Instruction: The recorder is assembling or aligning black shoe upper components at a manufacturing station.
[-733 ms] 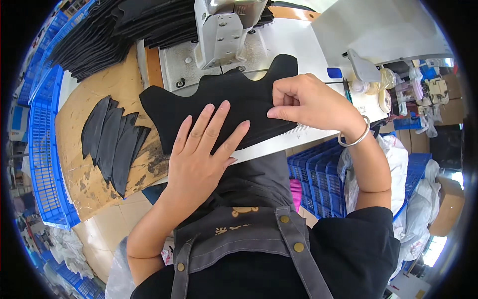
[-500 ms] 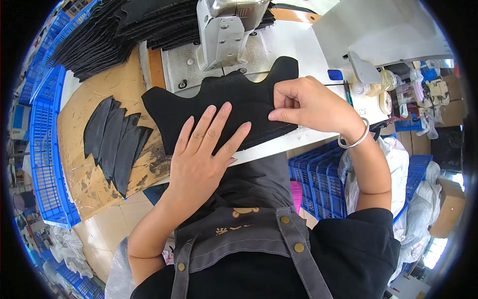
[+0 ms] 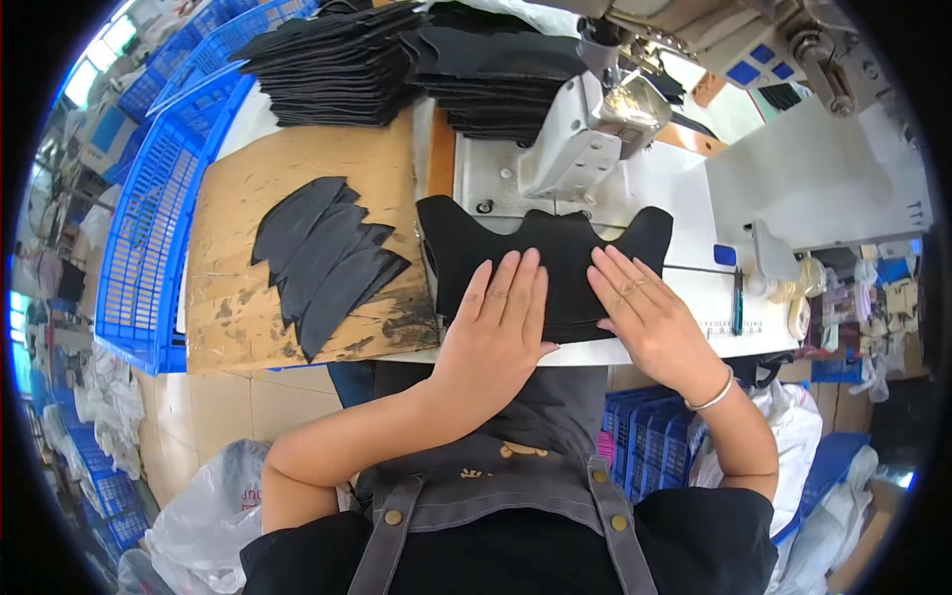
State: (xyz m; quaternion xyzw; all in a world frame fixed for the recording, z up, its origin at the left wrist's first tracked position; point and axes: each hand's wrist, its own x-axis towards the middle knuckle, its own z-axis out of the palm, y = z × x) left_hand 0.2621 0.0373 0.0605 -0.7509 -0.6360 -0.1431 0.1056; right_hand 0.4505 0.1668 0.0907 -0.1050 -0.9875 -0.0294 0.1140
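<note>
A black fabric panel (image 3: 570, 273) with a notched far edge lies on the white table of a sewing machine (image 3: 580, 139). Its scalloped middle reaches to just below the machine head, where a needle cannot be made out. My left hand (image 3: 501, 327) rests flat on the left half of the panel, fingers stretched forward. On the right half lies my right hand (image 3: 650, 322), also flat with straight fingers and a bangle at its wrist. Layers show along the near edge of the panel. Left of it, several thin black leaf-shaped pieces (image 3: 322, 258) overlap on stained cardboard (image 3: 223, 297).
Two stacks of black cut pieces, a left stack (image 3: 327, 79) and a right stack (image 3: 486, 79), stand behind. A blue plastic basket (image 3: 149, 248) borders the cardboard. At right are a thread cone (image 3: 808, 278) and a dark slim tool (image 3: 737, 302). Blue crates (image 3: 645, 436) stand below the table.
My right hand has gone from a pinch at the panel's right side to lying flat on it. Both hands now point forward. The whole view has shifted, showing more of the left side.
</note>
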